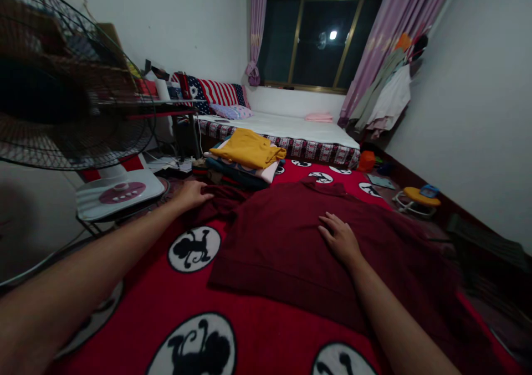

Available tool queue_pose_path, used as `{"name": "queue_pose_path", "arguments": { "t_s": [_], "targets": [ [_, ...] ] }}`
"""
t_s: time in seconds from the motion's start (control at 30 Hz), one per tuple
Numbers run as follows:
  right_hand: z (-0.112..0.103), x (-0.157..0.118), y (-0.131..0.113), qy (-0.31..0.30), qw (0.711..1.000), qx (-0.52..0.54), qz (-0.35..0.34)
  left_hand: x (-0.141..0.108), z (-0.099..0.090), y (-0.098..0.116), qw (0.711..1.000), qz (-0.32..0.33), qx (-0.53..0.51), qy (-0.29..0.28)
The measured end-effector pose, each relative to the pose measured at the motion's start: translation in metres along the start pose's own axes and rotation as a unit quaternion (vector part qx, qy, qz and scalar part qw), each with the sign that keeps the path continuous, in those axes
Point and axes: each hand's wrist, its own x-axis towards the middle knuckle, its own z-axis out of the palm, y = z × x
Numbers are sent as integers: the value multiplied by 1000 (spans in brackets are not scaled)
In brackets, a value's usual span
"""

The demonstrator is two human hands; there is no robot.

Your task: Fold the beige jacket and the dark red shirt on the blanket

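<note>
A dark maroon long-sleeved top (282,236) lies spread on a red blanket (153,303) with black figures in white circles. At the end of its left sleeve, my left hand (193,195) has its fingers closed on the cuff. My right hand (341,237) rests on the body of the top, palm down with fingers spread. Just beyond the left sleeve stands a stack of folded clothes (241,171), with a mustard yellow garment (247,147) uppermost.
A large fan (120,189) stands close on the left, beside a cluttered table (166,104). Behind is a bed (278,126) under a window. Hanging clothes (388,98) and a yellow-topped stool (419,196) are on the right.
</note>
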Motion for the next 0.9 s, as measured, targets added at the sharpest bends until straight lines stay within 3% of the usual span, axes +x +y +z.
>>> {"name": "queue_pose_path", "arguments": {
  "t_s": [0.07,0.17,0.27,0.37,0.47,0.53,0.6,0.67,0.7,0.8,0.9],
  "targets": [
    [-4,0,2,66,996,61,4,3,-28,-4,997,-42,57,10],
    [-15,-2,-2,176,978,107,23,11,-75,-5,989,-76,96,84],
    [-25,-6,-16,187,978,91,-19,22,-108,25,984,-22,75,163],
    [-30,-14,-41,122,977,52,-167,27,-113,107,963,125,7,237],
    [-29,-29,-71,77,936,12,-344,9,-95,216,938,246,-47,240],
    [-28,-41,-90,57,907,1,-416,-17,-79,275,896,390,-113,178],
    [-26,-53,-105,39,894,3,-446,-46,-63,305,841,510,-150,100],
    [-25,-60,-114,32,892,14,-451,-71,-47,301,816,545,-185,50],
    [-24,-62,-116,37,893,23,-448,-80,-39,288,823,532,-197,34],
    [-21,-60,-113,62,908,64,-411,-97,-16,225,893,406,-192,2],
    [-21,-47,-101,107,939,133,-299,-113,-3,168,949,283,-137,-34]
  ]
}}
